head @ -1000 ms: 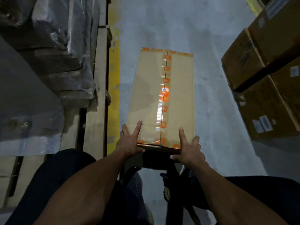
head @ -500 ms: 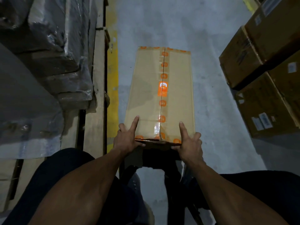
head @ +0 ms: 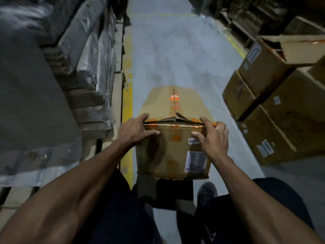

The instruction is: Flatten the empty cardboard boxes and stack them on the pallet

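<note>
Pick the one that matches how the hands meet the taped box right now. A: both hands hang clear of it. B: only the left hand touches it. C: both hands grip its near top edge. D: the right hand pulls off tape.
C: the left hand and right hand each curl over the near top edge of the taped box.

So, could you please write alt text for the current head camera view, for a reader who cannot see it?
A person's left hand and right hand grip the near top edge of a taped cardboard box standing on a grey warehouse floor. Wrapped goods on a pallet line the left; stacked boxes stand on the right.
</note>
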A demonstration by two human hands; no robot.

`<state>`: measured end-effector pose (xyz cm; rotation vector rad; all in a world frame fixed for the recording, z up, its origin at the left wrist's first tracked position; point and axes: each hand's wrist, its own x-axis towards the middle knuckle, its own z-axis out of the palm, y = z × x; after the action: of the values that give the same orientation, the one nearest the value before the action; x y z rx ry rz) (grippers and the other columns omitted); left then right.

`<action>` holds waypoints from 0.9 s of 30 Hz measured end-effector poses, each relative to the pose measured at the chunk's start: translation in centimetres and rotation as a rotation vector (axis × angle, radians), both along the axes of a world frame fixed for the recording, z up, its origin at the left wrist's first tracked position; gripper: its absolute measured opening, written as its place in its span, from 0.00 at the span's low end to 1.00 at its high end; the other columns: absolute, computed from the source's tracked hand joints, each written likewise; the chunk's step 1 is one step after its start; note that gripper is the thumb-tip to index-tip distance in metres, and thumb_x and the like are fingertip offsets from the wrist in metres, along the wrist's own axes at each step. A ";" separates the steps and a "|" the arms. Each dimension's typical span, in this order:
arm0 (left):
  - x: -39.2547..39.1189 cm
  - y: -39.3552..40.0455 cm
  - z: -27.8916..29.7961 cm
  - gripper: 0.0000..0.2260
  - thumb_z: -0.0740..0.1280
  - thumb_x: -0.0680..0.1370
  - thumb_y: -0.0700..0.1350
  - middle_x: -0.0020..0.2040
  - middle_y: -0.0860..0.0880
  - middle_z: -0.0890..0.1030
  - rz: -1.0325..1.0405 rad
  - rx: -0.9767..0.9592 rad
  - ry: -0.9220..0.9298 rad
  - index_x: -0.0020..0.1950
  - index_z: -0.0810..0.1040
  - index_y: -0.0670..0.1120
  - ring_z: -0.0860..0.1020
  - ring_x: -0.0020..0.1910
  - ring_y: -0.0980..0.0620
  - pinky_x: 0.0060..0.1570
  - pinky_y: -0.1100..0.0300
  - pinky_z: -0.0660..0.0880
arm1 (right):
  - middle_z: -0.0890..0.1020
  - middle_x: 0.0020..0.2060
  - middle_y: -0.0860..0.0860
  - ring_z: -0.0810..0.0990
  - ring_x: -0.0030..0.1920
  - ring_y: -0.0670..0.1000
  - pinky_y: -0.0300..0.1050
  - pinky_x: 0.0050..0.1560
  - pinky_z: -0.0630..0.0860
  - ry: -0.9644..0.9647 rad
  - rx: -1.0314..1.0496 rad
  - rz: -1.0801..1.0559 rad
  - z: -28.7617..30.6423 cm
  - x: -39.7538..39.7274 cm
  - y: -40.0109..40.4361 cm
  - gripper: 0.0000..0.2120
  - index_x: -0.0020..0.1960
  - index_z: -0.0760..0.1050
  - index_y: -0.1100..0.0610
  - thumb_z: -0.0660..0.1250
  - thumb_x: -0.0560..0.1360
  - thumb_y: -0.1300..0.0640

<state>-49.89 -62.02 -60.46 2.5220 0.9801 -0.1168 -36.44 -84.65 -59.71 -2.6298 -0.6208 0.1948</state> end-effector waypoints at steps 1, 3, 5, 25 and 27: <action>0.0 0.2 1.2 0.42 0.67 0.66 0.75 0.66 0.42 0.78 0.003 0.022 -0.019 0.75 0.66 0.58 0.77 0.63 0.38 0.57 0.47 0.76 | 0.63 0.70 0.59 0.63 0.68 0.62 0.56 0.66 0.67 -0.021 0.028 -0.008 0.9 -0.1 0.1 0.26 0.73 0.66 0.40 0.67 0.78 0.40; 0.2 0.4 3.8 0.41 0.68 0.66 0.75 0.66 0.43 0.79 0.020 0.043 -0.046 0.73 0.68 0.57 0.77 0.63 0.39 0.59 0.47 0.76 | 0.63 0.69 0.58 0.63 0.69 0.61 0.56 0.66 0.66 -0.057 0.070 -0.025 2.9 -0.1 0.3 0.25 0.72 0.67 0.40 0.67 0.77 0.41; 0.3 0.6 6.0 0.40 0.69 0.66 0.75 0.66 0.43 0.79 0.039 0.051 -0.072 0.72 0.70 0.56 0.77 0.64 0.40 0.59 0.48 0.75 | 0.63 0.70 0.58 0.62 0.69 0.61 0.57 0.67 0.65 -0.076 0.095 -0.034 4.6 0.2 0.5 0.24 0.72 0.67 0.41 0.67 0.77 0.41; 0.1 -1.4 6.6 0.50 0.60 0.66 0.78 0.78 0.51 0.27 -0.301 0.035 -0.028 0.80 0.40 0.62 0.34 0.78 0.36 0.72 0.32 0.54 | 0.36 0.80 0.55 0.58 0.76 0.64 0.61 0.72 0.60 -0.059 -0.030 -0.002 8.5 7.4 5.1 0.26 0.81 0.47 0.41 0.46 0.85 0.41; -1.4 -1.8 6.7 0.57 0.60 0.60 0.81 0.73 0.51 0.22 -0.399 0.086 0.106 0.79 0.35 0.63 0.29 0.75 0.34 0.72 0.31 0.50 | 0.31 0.79 0.55 0.55 0.78 0.66 0.63 0.73 0.59 0.020 0.014 0.037 8.9 7.9 4.5 0.28 0.82 0.44 0.43 0.48 0.85 0.41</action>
<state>-51.29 -63.84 -53.80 2.7849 0.5153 -0.3352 -28.55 -80.17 -50.82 -2.6011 -0.6621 0.2272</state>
